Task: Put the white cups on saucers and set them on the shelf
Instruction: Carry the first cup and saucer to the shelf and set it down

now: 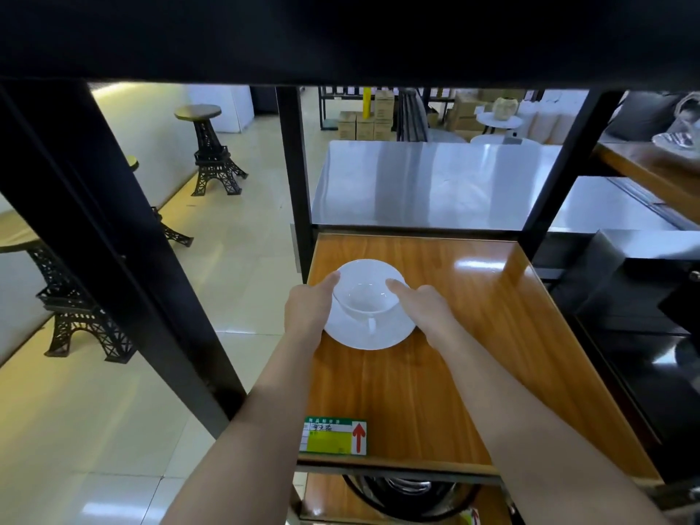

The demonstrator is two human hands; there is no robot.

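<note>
Between the two hands, a white cup (363,297) sits on its saucer (394,335) on the wooden shelf (473,316); left hand (308,306) and right hand (426,306) grip the saucer's opposite edges.

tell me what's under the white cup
A white saucer sits under the white cup, on the wooden shelf. The saucer's middle is covered by the cup; both hands hide its side edges.

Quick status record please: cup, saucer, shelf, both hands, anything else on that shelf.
cup: white cup sits on the saucer, upright, handle toward the person
saucer: white saucer, resting on or just above the shelf; contact unclear
shelf: wooden shelf, saucer at its back left
left hand: left hand grips the saucer's left edge
right hand: right hand grips the saucer's right edge
other: label card at the front edge
</note>
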